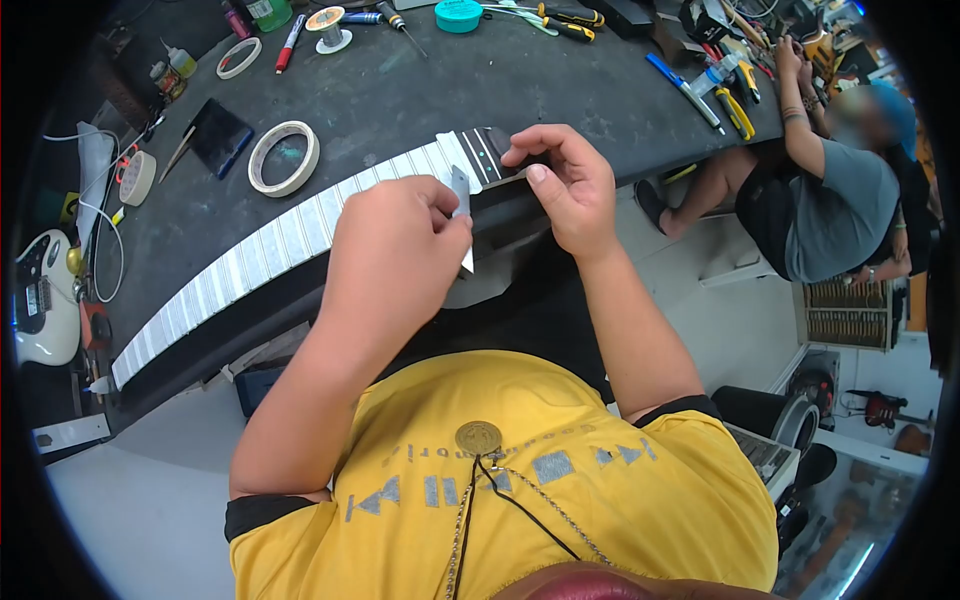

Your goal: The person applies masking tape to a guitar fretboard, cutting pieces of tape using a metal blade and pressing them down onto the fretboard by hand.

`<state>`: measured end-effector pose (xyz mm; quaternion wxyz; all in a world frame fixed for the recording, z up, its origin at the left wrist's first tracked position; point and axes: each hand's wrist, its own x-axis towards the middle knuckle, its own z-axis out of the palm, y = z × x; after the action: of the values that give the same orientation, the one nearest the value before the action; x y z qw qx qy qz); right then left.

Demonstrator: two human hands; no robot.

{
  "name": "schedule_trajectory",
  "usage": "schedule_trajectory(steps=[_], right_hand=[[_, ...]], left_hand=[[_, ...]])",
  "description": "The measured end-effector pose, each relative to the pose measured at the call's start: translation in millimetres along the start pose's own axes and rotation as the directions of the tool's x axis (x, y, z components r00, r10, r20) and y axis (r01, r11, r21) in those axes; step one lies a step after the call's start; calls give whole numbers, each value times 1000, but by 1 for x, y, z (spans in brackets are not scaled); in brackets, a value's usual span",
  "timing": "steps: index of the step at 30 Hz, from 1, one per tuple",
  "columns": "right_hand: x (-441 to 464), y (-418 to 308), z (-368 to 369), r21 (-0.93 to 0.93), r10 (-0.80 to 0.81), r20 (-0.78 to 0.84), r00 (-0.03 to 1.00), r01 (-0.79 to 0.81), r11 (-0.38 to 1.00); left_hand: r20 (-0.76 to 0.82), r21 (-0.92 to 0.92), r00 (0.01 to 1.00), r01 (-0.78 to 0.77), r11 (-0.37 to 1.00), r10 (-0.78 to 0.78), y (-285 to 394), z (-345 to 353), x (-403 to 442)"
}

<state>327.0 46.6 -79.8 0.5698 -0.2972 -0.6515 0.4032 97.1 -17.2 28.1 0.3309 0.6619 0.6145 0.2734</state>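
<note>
A guitar neck [250,261] runs diagonally along the bench's near edge. Pale tape strips cover most of its fretboard between the metal frets, while its right end is bare and dark with small inlay dots. My left hand [398,240] is closed over the taped part, pinching a thin grey metal blade [461,190] upright between thumb and fingers. A pale pointed tip shows below that grip. At the bare end, my right hand [572,190] curls its thumb and forefinger around the neck's edge. Its other fingers are bent, and the exact contact is partly hidden.
On the dark bench [400,95] lie a tape roll [284,160], a dark flat case [220,137], a solder spool [330,30], a blue pen-like tool [685,93] and yellow-handled pliers [735,113]. Another person [840,190] sits at the right, hands on the bench.
</note>
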Motion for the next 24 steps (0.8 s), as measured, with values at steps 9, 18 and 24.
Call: schedule_trajectory(steps=[9, 18, 24], right_hand=[[1, 0, 1, -2, 13, -5, 1000, -13, 1000], [10, -22, 8, -496, -107, 213, 971, 202, 845], [10, -20, 14, -495, -125, 215, 969, 218, 841]], left_hand=[[160, 23, 987, 9, 1000, -12, 12, -24, -12], [-237, 516, 865, -274, 811, 443, -64, -31, 80], [-125, 349, 845, -453, 821, 520, -52, 9, 47]])
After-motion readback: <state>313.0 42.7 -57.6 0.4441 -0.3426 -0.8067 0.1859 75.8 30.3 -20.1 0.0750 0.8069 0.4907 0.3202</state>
